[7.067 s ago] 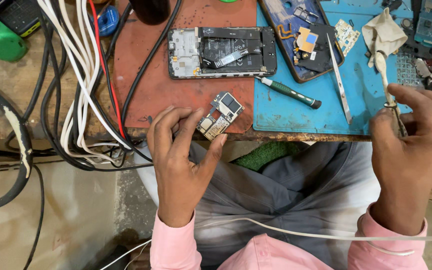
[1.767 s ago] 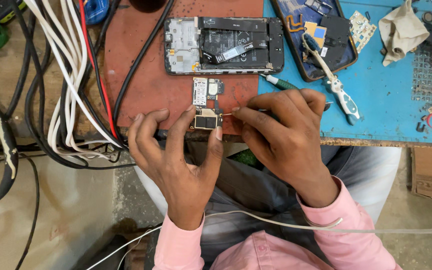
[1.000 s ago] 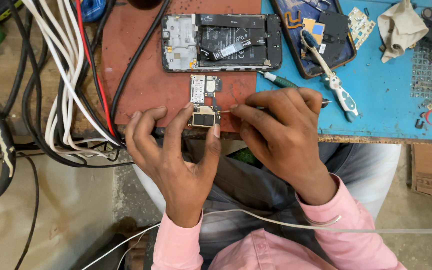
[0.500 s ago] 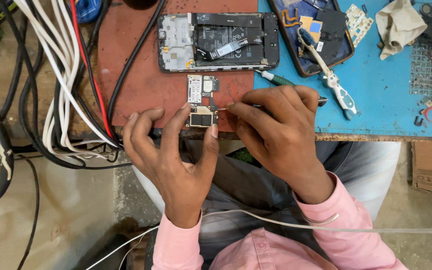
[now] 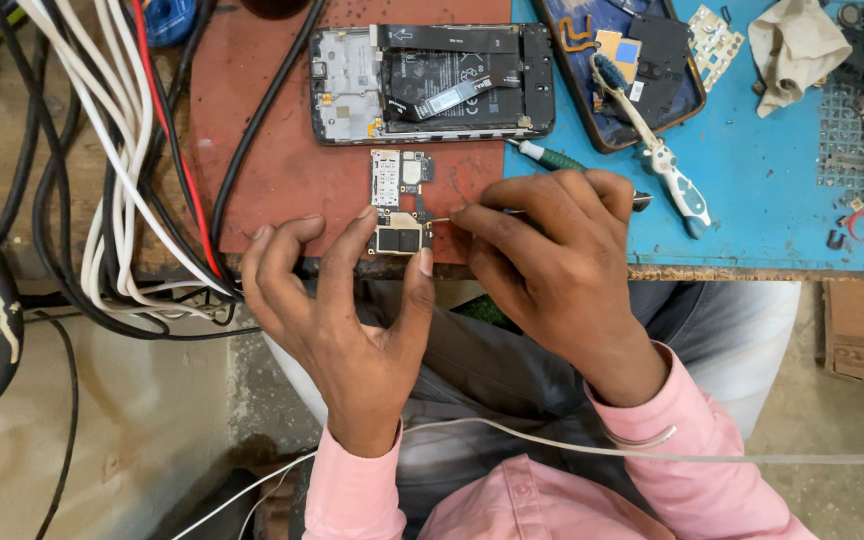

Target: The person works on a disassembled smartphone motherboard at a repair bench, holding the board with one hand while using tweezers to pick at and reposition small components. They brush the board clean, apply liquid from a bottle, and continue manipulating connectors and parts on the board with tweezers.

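**Both hands on a small phone circuit board at the bench edge**

The workbench fills the upper part of the frame, covered at centre by a reddish-brown mat (image 5: 272,150) and on the right by a blue mat (image 5: 772,200). A thick bundle of white, black and red cables (image 5: 122,190) runs down the upper left and loops off the bench edge. Below the bench, in the lower half of the frame, are the person's grey trousers and pink sleeves, with a thin white cable (image 5: 572,448) crossing the lap.

At top centre lies an opened smartphone chassis (image 5: 432,85), back cover off, its black and silver innards showing. Just right of it, on the blue mat, sits a second opened phone (image 5: 632,60) in a dark frame, with a blue-handled tool (image 5: 667,170) lying across its lower corner. A crumpled beige cloth (image 5: 797,50) lies at the upper right.

The left hand (image 5: 337,310) is at lower centre, its forefinger and thumb closed on the lower end of the small circuit board (image 5: 399,205), pinning it on the reddish mat just below the chassis, near the bench edge. The right hand (image 5: 552,270), just right of the board, is closed around a thin metal tool (image 5: 440,218) whose tip touches the board's right edge. A green-handled screwdriver (image 5: 542,155) pokes out from behind the right hand's fingers
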Action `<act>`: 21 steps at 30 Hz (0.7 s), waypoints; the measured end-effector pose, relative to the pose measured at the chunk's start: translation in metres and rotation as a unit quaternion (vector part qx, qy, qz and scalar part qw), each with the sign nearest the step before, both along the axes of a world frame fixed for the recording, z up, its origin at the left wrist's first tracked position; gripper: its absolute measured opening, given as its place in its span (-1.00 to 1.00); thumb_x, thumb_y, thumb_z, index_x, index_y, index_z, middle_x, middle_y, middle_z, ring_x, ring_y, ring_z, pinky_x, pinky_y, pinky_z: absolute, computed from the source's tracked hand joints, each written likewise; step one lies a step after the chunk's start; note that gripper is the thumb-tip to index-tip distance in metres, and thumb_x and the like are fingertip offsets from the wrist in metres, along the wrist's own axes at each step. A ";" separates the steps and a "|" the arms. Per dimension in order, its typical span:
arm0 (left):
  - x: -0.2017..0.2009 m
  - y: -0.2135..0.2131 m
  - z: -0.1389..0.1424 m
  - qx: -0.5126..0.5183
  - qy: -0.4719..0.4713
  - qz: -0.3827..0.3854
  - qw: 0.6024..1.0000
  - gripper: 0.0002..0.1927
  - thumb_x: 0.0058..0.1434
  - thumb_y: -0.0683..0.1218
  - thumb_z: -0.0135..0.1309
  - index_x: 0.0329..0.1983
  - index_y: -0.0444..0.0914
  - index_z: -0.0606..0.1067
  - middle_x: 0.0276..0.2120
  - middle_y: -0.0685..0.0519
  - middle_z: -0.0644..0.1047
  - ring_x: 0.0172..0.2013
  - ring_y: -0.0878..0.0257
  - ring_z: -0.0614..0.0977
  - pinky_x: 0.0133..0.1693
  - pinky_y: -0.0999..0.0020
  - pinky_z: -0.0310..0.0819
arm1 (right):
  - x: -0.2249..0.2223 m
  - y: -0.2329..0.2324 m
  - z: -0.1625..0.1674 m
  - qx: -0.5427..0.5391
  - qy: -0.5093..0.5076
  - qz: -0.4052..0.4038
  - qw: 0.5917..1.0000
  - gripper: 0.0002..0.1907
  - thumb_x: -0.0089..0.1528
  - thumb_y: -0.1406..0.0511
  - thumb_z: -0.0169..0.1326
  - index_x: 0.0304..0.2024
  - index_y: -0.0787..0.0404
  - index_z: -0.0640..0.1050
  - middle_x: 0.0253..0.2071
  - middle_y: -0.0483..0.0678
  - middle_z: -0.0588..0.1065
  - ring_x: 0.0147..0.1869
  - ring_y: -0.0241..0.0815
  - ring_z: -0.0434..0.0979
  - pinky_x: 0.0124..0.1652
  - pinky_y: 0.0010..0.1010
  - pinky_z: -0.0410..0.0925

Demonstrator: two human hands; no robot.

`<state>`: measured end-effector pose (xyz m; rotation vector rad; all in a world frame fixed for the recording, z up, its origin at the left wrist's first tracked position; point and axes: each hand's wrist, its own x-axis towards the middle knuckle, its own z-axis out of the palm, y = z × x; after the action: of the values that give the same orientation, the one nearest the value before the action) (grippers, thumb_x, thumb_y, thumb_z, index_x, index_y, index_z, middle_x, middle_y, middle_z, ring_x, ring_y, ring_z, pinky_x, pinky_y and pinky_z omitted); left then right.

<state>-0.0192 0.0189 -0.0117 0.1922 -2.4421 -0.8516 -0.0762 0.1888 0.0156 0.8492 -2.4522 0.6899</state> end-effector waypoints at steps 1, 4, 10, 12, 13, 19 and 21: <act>0.000 0.001 0.000 -0.002 0.003 0.000 1.000 -0.57 0.28 0.10 0.35 0.12 -0.15 0.58 0.19 -0.08 0.34 0.37 -0.17 0.19 0.45 -0.18 0.02 | 0.000 0.000 0.000 0.003 -0.002 -0.004 1.000 -0.78 0.26 0.32 0.34 -0.05 0.09 0.64 -0.08 -0.21 0.53 -0.06 -0.18 0.46 0.05 -0.21 0.12; 0.000 0.000 -0.001 0.003 -0.001 -0.001 1.000 -0.56 0.28 0.07 0.33 0.16 -0.15 0.58 0.20 -0.07 0.34 0.38 -0.13 0.22 0.47 -0.17 0.03 | 0.000 0.000 0.000 -0.004 -0.005 0.010 1.000 -0.76 0.23 0.31 0.33 -0.05 0.08 0.63 -0.08 -0.20 0.52 -0.05 -0.18 0.47 0.05 -0.21 0.13; 0.000 0.001 0.000 0.006 0.001 -0.001 1.000 -0.56 0.27 0.08 0.35 0.15 -0.15 0.58 0.20 -0.07 0.34 0.38 -0.15 0.21 0.47 -0.17 0.02 | 0.000 0.001 0.000 0.002 -0.001 -0.001 1.000 -0.77 0.25 0.33 0.34 -0.05 0.09 0.64 -0.08 -0.21 0.53 -0.04 -0.18 0.46 0.05 -0.22 0.11; 0.000 0.000 0.000 0.005 -0.003 -0.003 1.000 -0.57 0.27 0.06 0.34 0.15 -0.15 0.58 0.20 -0.07 0.34 0.38 -0.14 0.21 0.46 -0.17 0.03 | 0.000 0.001 -0.001 -0.004 0.002 0.003 1.000 -0.78 0.25 0.33 0.33 -0.06 0.09 0.64 -0.08 -0.21 0.53 -0.04 -0.19 0.46 0.05 -0.22 0.12; 0.000 0.000 0.000 0.005 -0.004 -0.003 1.000 -0.57 0.27 0.06 0.33 0.15 -0.15 0.58 0.20 -0.07 0.34 0.38 -0.14 0.22 0.45 -0.17 0.03 | 0.000 0.001 -0.001 -0.004 0.004 0.000 1.000 -0.79 0.25 0.33 0.33 -0.06 0.09 0.64 -0.08 -0.21 0.53 -0.04 -0.19 0.46 0.06 -0.22 0.12; -0.001 0.001 -0.001 0.003 -0.002 -0.003 1.000 -0.57 0.28 0.06 0.34 0.16 -0.16 0.58 0.20 -0.06 0.33 0.40 -0.13 0.20 0.41 -0.13 0.02 | 0.000 0.001 0.000 -0.005 -0.004 0.004 1.000 -0.78 0.25 0.32 0.33 -0.06 0.09 0.64 -0.09 -0.20 0.52 -0.05 -0.19 0.46 0.06 -0.22 0.13; -0.001 0.002 -0.001 0.006 -0.001 0.000 1.000 -0.57 0.28 0.07 0.34 0.15 -0.16 0.58 0.20 -0.07 0.33 0.39 -0.14 0.19 0.44 -0.16 0.02 | -0.001 0.001 0.001 -0.003 -0.002 0.008 1.000 -0.78 0.24 0.32 0.32 -0.06 0.09 0.64 -0.09 -0.20 0.53 -0.05 -0.19 0.46 0.06 -0.21 0.13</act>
<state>-0.0199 0.0204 -0.0126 0.1985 -2.4395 -0.8671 -0.0774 0.1900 0.0163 0.8669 -2.4470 0.7058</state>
